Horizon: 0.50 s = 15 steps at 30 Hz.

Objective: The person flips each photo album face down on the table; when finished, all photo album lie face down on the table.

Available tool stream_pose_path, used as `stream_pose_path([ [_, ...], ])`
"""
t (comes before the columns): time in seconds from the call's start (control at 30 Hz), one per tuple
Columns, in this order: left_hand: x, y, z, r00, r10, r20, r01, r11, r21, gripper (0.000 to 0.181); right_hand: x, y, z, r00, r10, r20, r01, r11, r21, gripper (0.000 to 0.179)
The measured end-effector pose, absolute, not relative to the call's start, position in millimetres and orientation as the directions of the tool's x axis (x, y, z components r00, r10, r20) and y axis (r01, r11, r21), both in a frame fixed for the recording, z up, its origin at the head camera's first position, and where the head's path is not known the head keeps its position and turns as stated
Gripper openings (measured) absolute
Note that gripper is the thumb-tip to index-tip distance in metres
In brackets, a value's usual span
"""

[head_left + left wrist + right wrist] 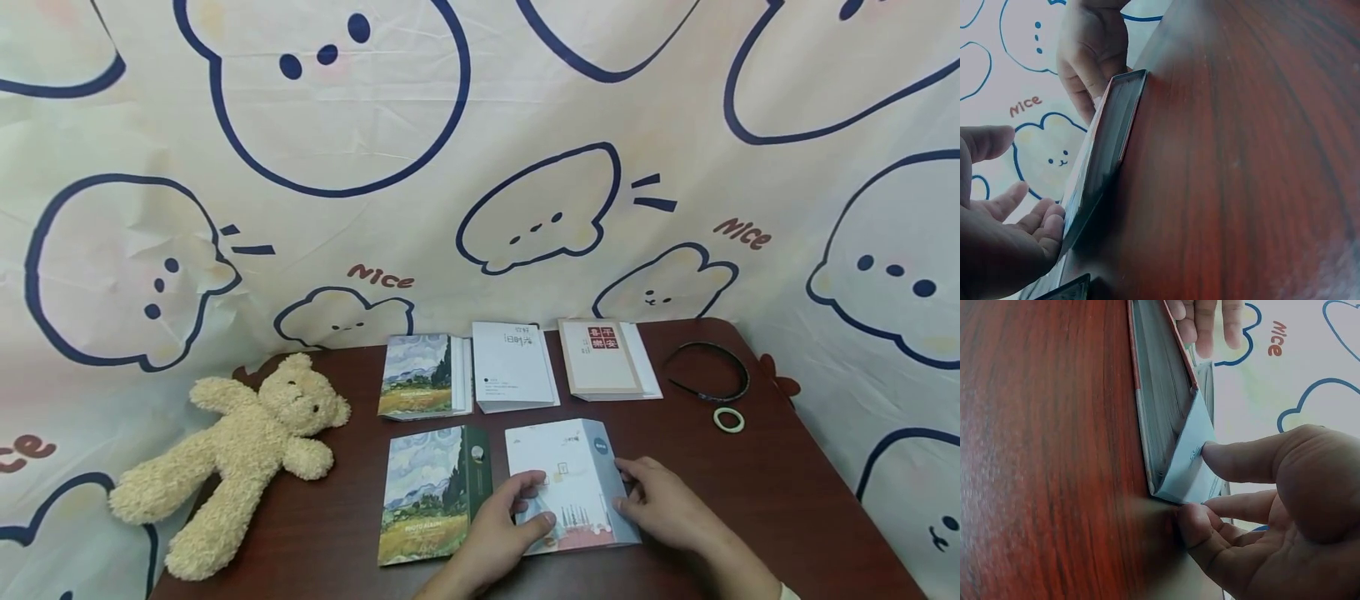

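The curled right hand [667, 506] pinches the photo album [551, 454] by its spine [605, 462]. The left hand [501, 529] touches it, thumb apart.

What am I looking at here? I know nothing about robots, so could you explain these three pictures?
There is no machine at work: you see a person's bare left hand and right hand. The wide picture comes from a camera worn on the head, looking forward and down. The other two come from cameras on the wrists, so they show the handiwork close up, with the table turned on its side.

On the table lie a teddy bear, an album with a painted cover, three more albums behind, a dark headband and a pale green ring.

Between the hands is a white album: the left hand touches its left side, while the right hand holds its blue spine.
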<state>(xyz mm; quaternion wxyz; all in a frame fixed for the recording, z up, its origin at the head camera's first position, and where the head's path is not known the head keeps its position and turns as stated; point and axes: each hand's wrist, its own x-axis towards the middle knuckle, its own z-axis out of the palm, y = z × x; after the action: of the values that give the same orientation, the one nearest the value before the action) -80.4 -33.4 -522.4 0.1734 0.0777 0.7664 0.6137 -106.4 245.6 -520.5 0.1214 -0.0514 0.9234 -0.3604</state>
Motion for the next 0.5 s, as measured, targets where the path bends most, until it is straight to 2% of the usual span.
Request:
stream_pose_path([
  [0.5,-90.8,-30.4,-515.4,-0.94,0.306,-0.153,-0.095,0.196,0.976,0.055,-112.4,248.7,-508.9,-0.975,-0.149,-0.165,0.003,0.735,-0.678,0.055],
])
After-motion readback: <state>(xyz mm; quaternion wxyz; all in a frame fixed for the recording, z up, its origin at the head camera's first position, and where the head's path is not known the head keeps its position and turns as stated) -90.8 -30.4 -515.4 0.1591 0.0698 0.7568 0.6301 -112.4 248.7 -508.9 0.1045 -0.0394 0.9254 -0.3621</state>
